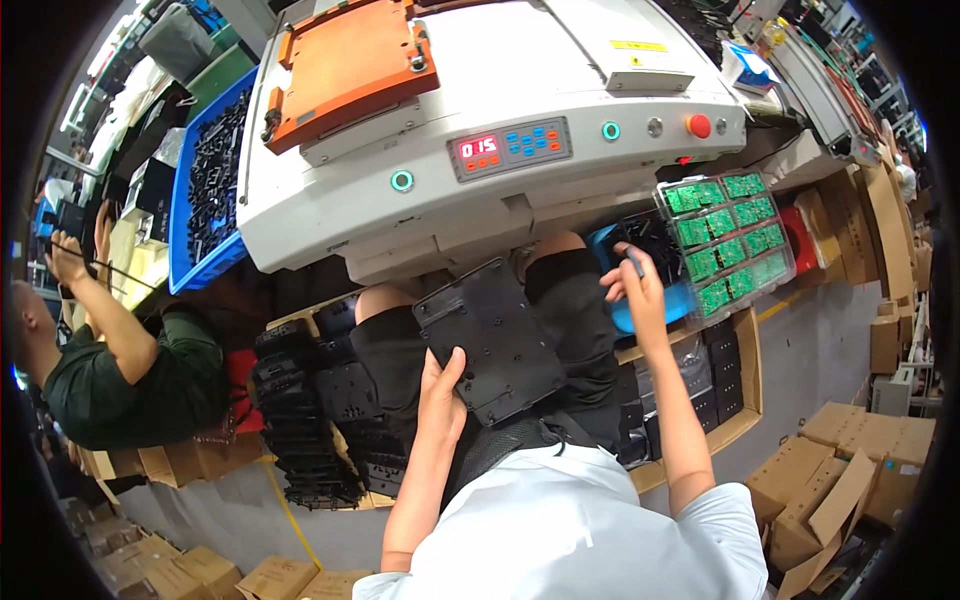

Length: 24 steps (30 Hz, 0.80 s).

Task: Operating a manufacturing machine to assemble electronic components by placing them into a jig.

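My left hand grips the lower left edge of a flat black plastic housing panel, thumb on top. The panel lies tilted over my lap, and small holes and posts show on its face. Out to the right, my right hand is raised over a blue bin of small black parts. A small dark piece sits between its thumb and fingers; its exact kind is too small to make out. Right of that hand stands a clear tray with green circuit boards.
A white machine with an orange fixture and a control panel stands ahead. Left are a blue crate of black parts and stacked black panels. A co-worker sits far left. Cardboard boxes stand lower right.
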Tool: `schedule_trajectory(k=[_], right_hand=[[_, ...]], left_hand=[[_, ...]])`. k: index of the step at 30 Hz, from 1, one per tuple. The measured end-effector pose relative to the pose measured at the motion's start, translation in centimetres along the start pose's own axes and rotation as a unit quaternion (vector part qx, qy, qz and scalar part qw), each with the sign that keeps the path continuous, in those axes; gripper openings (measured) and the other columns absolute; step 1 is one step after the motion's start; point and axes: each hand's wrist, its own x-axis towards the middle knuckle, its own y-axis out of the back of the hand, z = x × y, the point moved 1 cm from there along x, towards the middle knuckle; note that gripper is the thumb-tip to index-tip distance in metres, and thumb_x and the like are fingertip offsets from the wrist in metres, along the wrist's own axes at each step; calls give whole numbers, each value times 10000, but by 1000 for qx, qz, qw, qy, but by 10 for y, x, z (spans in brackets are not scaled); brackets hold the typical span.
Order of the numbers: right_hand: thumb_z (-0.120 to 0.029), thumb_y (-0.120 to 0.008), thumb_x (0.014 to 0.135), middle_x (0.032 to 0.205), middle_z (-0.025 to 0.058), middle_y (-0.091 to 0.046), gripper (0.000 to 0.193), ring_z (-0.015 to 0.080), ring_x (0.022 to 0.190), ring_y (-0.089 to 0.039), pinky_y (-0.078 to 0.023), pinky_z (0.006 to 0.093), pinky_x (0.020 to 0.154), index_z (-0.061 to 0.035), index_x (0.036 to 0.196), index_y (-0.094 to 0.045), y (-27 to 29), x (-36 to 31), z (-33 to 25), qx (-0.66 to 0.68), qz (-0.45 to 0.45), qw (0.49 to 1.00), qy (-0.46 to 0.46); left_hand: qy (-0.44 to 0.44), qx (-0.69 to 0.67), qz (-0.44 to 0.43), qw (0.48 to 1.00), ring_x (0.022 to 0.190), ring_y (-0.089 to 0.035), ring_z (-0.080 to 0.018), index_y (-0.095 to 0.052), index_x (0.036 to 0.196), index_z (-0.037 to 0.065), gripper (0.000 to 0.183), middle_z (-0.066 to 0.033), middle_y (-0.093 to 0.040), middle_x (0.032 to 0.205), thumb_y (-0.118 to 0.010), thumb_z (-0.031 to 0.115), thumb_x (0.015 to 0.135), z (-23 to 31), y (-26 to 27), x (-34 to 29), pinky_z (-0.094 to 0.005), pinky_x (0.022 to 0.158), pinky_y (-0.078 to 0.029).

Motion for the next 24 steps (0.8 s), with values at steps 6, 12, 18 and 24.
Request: schedule_trajectory(k=[6,12,18,24], right_hand=[[-247,-472,995,810,20,-581,343,59,635,-507,-389,188,600,17,1202,-543,-85,-45,-22,95,-115,987,-64],[-278,-415,1015,779,19,-590,350,51,619,-474,-375,196,581,8,1157,-559,-117,-64,-38,76,-167,976,-117],[-267,-403,1018,1020,37,-626,355,77,816,-480,-393,225,744,-1,1171,-581,-146,-90,-44,-29,-205,977,-49],[-206,-420,1014,1263,90,-560,355,197,1156,-518,-341,297,1026,21,1258,-542,-174,-94,-34,-79,-155,985,20]], left_hand=[[133,-382,-290,867,705,-510,-133,-407,1355,48,459,-37,-543,844,-495,289,974,0,35,7,-238,607,-424],[90,-309,-211,923,792,-570,-210,-328,1420,40,543,-119,-590,952,-480,283,959,12,23,-7,-313,739,-458],[-65,-198,-196,958,948,-565,-194,-305,1435,49,542,-111,-570,1054,-500,216,958,-25,52,14,-324,828,-474],[-163,8,-123,979,1094,-551,-181,-306,1429,44,505,-86,-557,1187,-482,169,973,-29,25,21,-309,975,-442]])
